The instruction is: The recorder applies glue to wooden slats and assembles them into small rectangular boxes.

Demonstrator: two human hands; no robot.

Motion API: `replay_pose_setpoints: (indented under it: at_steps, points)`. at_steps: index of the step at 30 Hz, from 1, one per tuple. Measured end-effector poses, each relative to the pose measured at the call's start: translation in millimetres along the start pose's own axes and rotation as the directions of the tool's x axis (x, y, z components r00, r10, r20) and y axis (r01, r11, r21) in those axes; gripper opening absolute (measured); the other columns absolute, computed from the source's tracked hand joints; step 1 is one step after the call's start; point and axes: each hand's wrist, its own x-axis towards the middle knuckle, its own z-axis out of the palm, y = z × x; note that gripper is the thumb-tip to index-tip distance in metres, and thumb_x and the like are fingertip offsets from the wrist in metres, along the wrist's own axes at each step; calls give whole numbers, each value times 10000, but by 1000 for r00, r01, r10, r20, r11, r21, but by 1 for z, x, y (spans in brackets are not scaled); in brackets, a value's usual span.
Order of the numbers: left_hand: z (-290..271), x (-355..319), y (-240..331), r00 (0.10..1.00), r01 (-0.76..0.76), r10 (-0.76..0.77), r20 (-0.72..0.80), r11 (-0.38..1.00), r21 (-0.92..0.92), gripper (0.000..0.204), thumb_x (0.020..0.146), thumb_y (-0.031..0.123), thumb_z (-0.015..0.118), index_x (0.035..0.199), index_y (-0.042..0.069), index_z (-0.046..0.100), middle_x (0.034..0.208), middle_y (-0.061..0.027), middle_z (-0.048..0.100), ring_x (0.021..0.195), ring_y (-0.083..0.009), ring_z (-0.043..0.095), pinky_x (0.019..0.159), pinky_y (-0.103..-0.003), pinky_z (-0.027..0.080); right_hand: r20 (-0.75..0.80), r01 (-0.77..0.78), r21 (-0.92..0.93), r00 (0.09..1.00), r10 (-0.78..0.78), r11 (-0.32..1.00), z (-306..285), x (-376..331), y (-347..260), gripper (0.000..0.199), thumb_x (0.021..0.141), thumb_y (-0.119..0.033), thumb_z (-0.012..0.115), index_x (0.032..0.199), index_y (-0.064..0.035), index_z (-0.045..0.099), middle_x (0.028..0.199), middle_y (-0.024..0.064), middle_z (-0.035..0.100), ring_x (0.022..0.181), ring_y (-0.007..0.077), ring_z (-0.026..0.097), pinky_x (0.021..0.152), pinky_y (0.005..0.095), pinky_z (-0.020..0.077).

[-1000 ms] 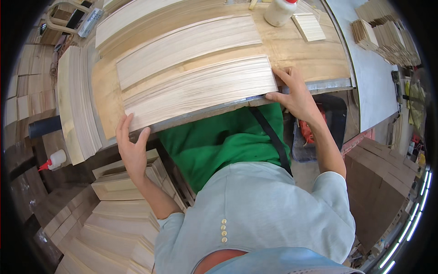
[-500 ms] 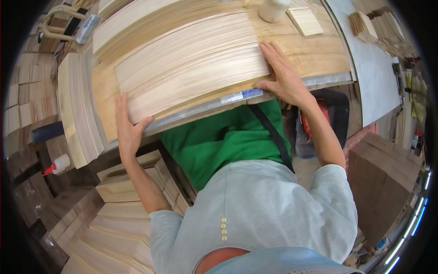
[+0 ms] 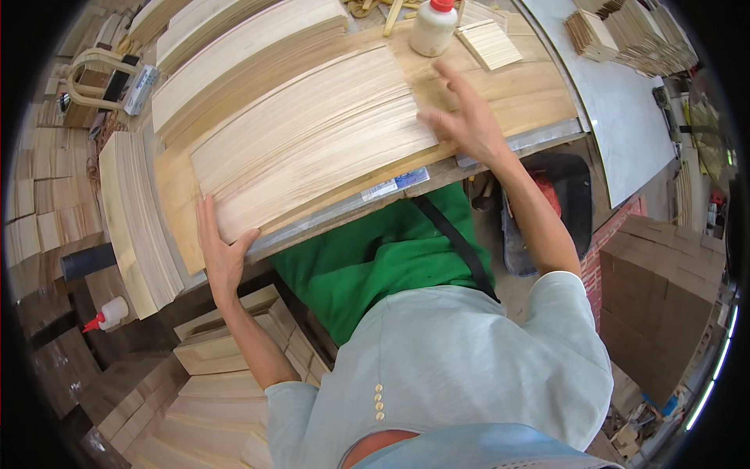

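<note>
Thin pale wooden boards (image 3: 312,137) lie fanned out side by side on a wooden work board in front of me. My left hand (image 3: 223,250) rests against their left end, thumb apart and fingers stretched along the edge. Just off their right end is my right hand (image 3: 469,125), slightly blurred, its fingers spread and nothing in it. Beyond that hand stands a white bottle with a red cap (image 3: 433,27), beside a small stack of short wooden slats (image 3: 490,43).
More board stacks (image 3: 250,55) lie behind, and another board stack (image 3: 141,227) stands at the left. A small red-tipped glue bottle (image 3: 107,313) is at lower left. A black tub (image 3: 547,211) sits below the table's right side. Cartons (image 3: 660,273) are stacked at right.
My right hand has come away from the boards' right end and its fingers have spread. My left hand stays at the left end. The view has shifted, showing more of the far table.
</note>
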Motion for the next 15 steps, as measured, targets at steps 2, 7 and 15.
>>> replay_pose_setpoints:
  at_steps: [2, 7, 15]
  points:
    - [0, -2, -6, 1000, -3, 3, -3, 1000, -19, 894, 675, 163, 760, 1435, 47, 306, 1510, -188, 235, 1411, -295, 192, 1139, -389, 172, -413, 96, 52, 908, -66, 994, -6, 27, 10, 775, 749, -242, 755, 1347, 56, 362, 1310, 247, 475, 1202, 337, 476, 1012, 379, 379]
    - [-6, -14, 14, 991, 15, -19, -131, 999, -29, 875, 709, 154, 748, 1443, 40, 284, 1506, -176, 247, 1408, -283, 196, 1140, -381, 160, -529, 94, 136, 848, -8, 986, 5, 87, 28, 679, 696, -228, 775, 1228, 42, 450, 1173, 231, 547, 1097, 326, 532, 956, 391, 409]
    - [8, -26, 57, 979, -112, 70, -194, 970, -217, 608, 798, 61, 675, 1356, 23, 438, 1418, -143, 411, 1331, -271, 352, 1102, -360, 252, -606, -60, 138, 785, 132, 989, 8, 97, 27, 590, 672, -171, 758, 1157, 32, 492, 1090, 204, 573, 1039, 308, 557, 895, 373, 441]
